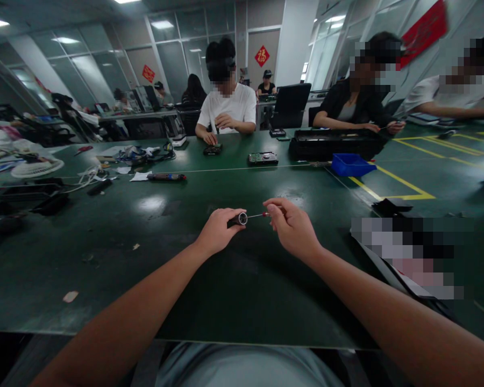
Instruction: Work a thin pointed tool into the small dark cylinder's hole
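In the head view, my left hand [218,230] is closed around a small dark cylindrical part [242,219] with a pale ring at its end. That ringed end faces right, and details inside it are too small to make out. Opposite it, my right hand [292,226] pinches the red handle of a thin screwdriver [257,215]. The metal shaft points left, its tip at or very near the ringed end; contact cannot be made out. Both hands are held above the green table [242,301].
A pen-shaped electric tool [167,177] lies beyond my left hand. Farther back are a hard drive [263,158], a long black casing [334,144] and a blue bin [353,164]. Loose cables [141,155] lie left. Co-workers [228,107] sit across the table. The front edge crosses before me.
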The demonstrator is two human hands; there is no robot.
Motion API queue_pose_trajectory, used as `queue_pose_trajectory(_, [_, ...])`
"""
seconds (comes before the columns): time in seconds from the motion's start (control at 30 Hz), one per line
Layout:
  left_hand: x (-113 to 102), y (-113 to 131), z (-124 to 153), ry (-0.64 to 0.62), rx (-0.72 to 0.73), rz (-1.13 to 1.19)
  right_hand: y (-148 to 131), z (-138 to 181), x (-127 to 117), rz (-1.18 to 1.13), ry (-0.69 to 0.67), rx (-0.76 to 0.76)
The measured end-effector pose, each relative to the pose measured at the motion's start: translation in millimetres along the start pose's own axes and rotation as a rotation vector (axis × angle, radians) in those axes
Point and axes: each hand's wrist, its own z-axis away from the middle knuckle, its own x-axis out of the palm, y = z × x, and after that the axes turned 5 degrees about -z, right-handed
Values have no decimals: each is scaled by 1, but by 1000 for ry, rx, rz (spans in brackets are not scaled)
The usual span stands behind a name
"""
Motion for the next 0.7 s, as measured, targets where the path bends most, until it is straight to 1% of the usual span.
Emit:
queue_pose_trajectory(0.1, [0,-1,0,18,-10,21,-1,0,-1,6,-33,-47])
queue_pose_trajectory(0.2, [-1,-1,-1,32,-20,28,-1,1,-1,1,-42,-44])
queue_pose_trajectory(0.27, [-1,-1,-1,24,-17,29,1,2,0,-6,-18,-32])
queue_pose_trajectory(0.33, [-1,0,-1,16,-18,27,3,2,2,-54,39,-11])
queue_pose_trajectory(0.47, [0,2,-1,21,-13,25,9,-2,8,-313,111,74])
queue_pose_trajectory(0.57, [-1,4,-2,58,30,24,13,-7,10,-558,154,171])
queue_pose_trajectory(0.63, [-2,6,-3,85,79,8,16,-12,11,-736,202,284])
queue_pose_trajectory(0.7, [-3,6,-4,76,113,-11,18,-15,11,-867,225,426])
